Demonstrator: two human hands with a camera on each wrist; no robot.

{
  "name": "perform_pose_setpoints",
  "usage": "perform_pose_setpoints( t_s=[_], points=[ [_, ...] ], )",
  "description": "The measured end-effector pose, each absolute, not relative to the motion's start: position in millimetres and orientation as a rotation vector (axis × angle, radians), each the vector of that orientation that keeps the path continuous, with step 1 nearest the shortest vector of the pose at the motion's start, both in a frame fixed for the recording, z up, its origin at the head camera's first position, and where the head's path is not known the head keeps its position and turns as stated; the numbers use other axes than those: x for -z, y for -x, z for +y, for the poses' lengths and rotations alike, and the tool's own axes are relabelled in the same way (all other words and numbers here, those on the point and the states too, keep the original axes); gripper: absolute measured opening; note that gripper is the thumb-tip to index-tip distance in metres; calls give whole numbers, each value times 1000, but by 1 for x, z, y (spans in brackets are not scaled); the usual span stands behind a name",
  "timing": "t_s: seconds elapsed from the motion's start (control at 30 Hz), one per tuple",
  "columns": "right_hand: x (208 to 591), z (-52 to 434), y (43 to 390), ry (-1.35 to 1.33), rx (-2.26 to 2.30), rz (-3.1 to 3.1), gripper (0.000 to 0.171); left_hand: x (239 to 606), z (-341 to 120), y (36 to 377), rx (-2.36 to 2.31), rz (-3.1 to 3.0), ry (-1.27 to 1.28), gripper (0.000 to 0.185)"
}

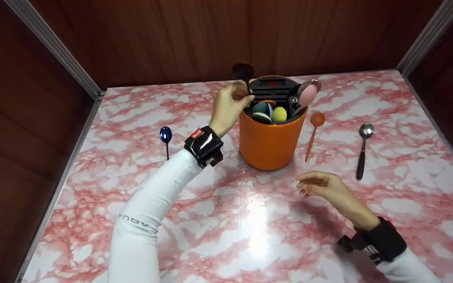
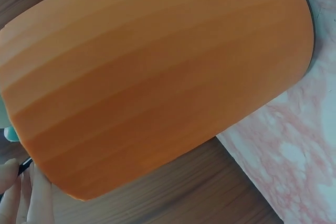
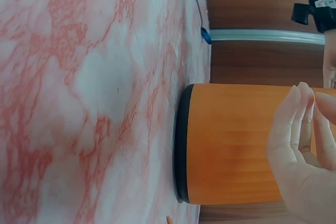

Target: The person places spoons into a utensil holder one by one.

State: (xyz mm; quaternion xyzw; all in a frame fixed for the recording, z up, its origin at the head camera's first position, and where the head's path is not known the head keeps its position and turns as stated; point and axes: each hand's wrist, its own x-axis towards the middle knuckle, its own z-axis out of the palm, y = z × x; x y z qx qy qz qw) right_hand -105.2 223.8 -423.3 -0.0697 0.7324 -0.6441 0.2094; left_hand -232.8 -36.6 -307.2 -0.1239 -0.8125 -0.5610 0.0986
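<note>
The pink marbled counter (image 1: 368, 220) carries an orange holder (image 1: 269, 141) near the middle of its back edge, with coloured spoons standing inside. At the holder's left rim the left hand (image 1: 230, 107) pinches the stem of a dark spoon (image 1: 243, 74), bowl up. The right hand (image 1: 323, 184) hovers released in front of the holder, fingers loosely curled, seemingly holding nothing. An orange spoon (image 1: 313, 133) and steel spoon (image 1: 363, 149) lie toward the right edge, a blue spoon (image 1: 166, 139) toward the left.

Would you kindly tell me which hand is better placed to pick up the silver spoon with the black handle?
Probably the right hand: it hovers empty near the silver spoon with the black handle. The left hand pinches a dark spoon over the orange cylindrical holder.
</note>
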Motion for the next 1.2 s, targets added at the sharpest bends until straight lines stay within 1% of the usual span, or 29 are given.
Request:
perform_pose_setpoints(
  t_s=[0.2, 0.37, 0.5, 0.9, 1.2],
  points=[
    [425, 224, 105, 205, 1797, 2037, 25, 309, -41, 231, 1519, -2461, 379, 16],
    [424, 224, 104, 252, 1821, 2017, 23, 307, -50, 229, 1523, -2448, 331, 16],
    [425, 224, 105, 248, 1819, 2019, 25, 309, -58, 228, 1565, -2416, 280, 17],
    [429, 224, 104, 204, 1832, 2016, 25, 334, -90, 233, 1605, -2427, 177, 17],
    [432, 225, 105, 138, 1788, 2054, 28, 351, -120, 238, 1628, -2480, 23, 20]
  ],
)
